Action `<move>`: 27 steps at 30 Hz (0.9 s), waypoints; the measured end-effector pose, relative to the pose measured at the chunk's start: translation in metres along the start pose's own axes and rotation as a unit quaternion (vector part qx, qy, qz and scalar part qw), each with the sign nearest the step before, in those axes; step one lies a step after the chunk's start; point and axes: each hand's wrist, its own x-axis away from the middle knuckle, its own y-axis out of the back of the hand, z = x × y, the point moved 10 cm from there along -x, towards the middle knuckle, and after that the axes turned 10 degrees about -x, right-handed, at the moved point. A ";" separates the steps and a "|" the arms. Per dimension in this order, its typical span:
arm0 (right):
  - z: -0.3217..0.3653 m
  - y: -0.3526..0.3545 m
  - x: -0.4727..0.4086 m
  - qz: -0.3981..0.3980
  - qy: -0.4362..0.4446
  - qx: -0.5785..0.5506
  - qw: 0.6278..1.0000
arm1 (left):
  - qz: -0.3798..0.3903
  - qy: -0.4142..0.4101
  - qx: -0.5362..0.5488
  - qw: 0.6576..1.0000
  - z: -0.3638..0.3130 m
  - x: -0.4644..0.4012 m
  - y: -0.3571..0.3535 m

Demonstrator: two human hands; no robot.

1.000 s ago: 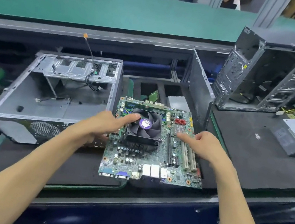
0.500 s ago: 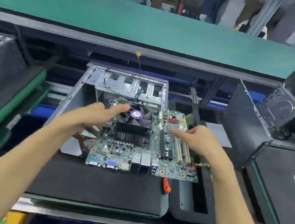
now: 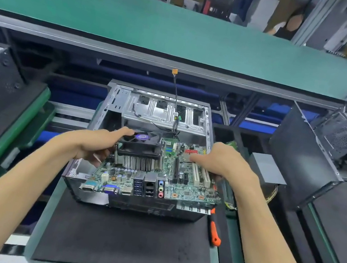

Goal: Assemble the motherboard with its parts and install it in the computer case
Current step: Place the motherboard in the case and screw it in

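Evidently gripped at both edges, left hand (image 3: 98,143) and right hand (image 3: 224,163) curled around the motherboard (image 3: 160,175), tilted for lowering into the case (image 3: 160,110).

Both our hands on the board, arms stretched forward.

Our left hand (image 3: 98,143) grips the left side of the motherboard (image 3: 160,175) — thumb lying along the top edge of the cooler fan (image 3: 139,146), the other fingers curled under the board's edge, where we can only partly see them. Our right hand (image 3: 220,160) holds the right side, palm down, fingers bent over the slots and the thumb tucked below the edge. Both forearms are bare and run in from the lower corners, angling toward each other — the left wrist bent slightly inward, the right one nearly straight.
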 end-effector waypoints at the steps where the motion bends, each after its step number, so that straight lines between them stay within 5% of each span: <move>1: 0.003 -0.002 -0.002 0.002 0.006 -0.002 1.000 | 0.004 0.000 -0.001 1.000 0.001 -0.002 0.002; 11: 0.018 -0.048 -0.011 0.129 0.025 0.048 0.990 | 0.056 0.029 -0.036 0.997 0.011 -0.028 -0.004; 27: 0.023 -0.096 -0.021 0.227 -0.040 0.103 0.968 | 0.092 0.059 -0.026 0.994 0.014 -0.075 -0.033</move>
